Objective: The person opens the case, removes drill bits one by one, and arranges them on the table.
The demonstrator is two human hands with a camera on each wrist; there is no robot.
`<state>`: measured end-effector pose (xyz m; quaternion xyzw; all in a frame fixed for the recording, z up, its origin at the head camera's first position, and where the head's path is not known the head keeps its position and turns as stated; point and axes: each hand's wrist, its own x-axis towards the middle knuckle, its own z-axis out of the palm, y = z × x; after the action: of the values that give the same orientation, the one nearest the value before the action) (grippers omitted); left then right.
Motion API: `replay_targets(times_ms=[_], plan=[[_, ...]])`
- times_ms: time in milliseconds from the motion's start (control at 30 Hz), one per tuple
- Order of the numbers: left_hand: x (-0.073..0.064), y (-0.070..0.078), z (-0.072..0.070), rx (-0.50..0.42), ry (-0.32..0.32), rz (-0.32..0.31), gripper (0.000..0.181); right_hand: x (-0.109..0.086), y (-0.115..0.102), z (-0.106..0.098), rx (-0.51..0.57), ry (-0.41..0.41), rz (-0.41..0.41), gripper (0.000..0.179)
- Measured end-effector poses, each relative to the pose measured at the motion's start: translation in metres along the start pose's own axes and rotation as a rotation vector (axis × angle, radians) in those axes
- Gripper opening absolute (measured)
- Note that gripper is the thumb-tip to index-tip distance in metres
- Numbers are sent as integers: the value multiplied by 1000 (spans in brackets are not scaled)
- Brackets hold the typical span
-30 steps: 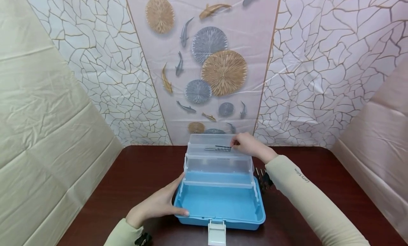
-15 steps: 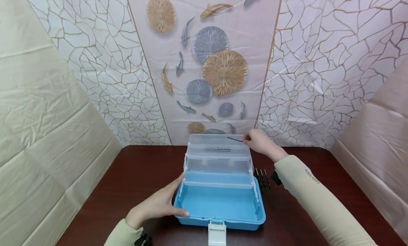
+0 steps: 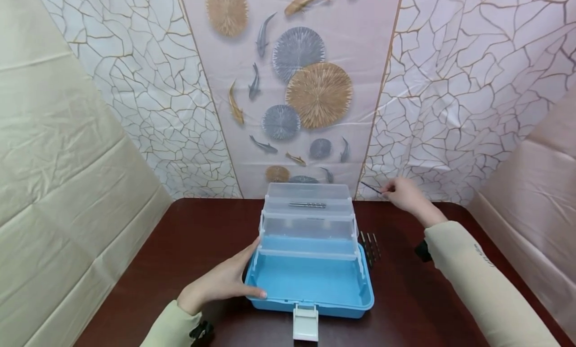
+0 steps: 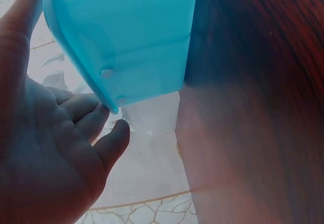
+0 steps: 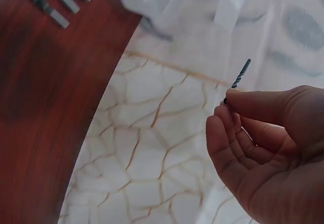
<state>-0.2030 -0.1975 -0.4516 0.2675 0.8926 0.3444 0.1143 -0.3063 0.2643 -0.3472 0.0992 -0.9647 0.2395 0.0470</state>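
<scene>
The right hand (image 3: pixel 405 193) pinches a slim, dark drill bit (image 5: pixel 242 74) between thumb and forefinger, its other fingers bent loosely underneath, and it shows in front of the wall covering just over the far edge of the table (image 3: pixel 202 237), to the right of the box (image 3: pixel 330 311). The left hand (image 3: pixel 225 279) is spread along the box's left side, thumb lying on the rim near the front left corner and fingers reaching back toward the rear, relaxed rather than clenched. The right arm slants inward from the near right of the table, its pale sleeve (image 3: pixel 486 282) covering it to the wrist; the left forearm comes in low from the near left. The pinched bit has a twisted flute, and its free end points left and slightly up, clear of the box. More drill bits (image 5: pixel 43 4) lie side by side on the table just beside the box's right edge, lighter at the shank and darker along the flutes. The blue box stands open around the middle of the table's width, white latch (image 3: pixel 306 327) toward the near edge, with clear trays (image 3: pixel 310 229) stepped up behind it; silver bits (image 3: pixel 308 205) lie in an upper one.
</scene>
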Motion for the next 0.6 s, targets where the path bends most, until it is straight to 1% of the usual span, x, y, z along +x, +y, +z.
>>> replay_targets(times_ms=[367, 600], plan=[[1, 0, 3, -3, -6, -15, 123, -33, 44, -26, -99, -6, 65, 20], [0, 4, 0, 1, -11, -6, 124, -54, 67, -36, -151, -5, 70, 19]])
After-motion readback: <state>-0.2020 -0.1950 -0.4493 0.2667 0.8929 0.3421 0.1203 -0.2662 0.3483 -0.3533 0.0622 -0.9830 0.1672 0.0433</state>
